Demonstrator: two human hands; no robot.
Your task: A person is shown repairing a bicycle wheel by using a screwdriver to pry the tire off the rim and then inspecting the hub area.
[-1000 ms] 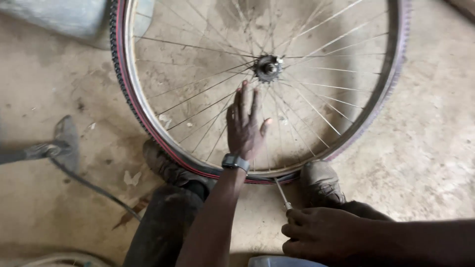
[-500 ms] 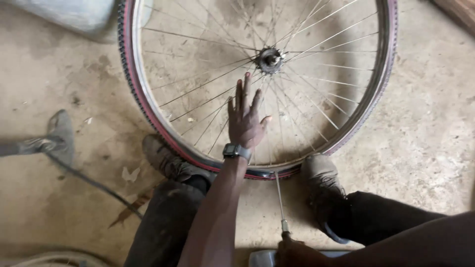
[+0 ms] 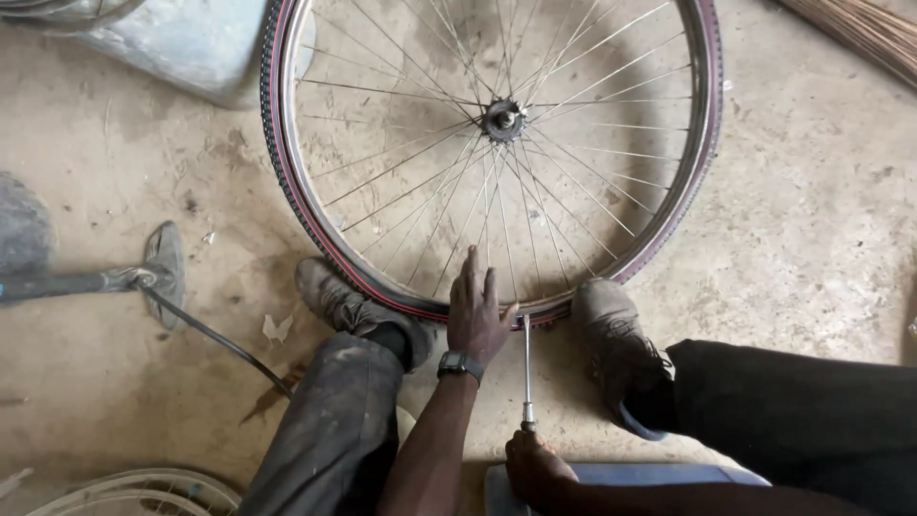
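Dusty concrete floor (image 3: 812, 220) lies under a bicycle wheel (image 3: 497, 153), flat on the ground with both shoes against its near rim. At that rim the left hand (image 3: 478, 315) presses down, fingers together and flat on tyre and spokes. Just beside it the right hand (image 3: 535, 468) grips the handle of a screwdriver (image 3: 526, 368), its tip at the tyre's edge. It looks like levering the tyre off; next calls for prying without nicking the tube. A pump (image 3: 143, 277) lies left.
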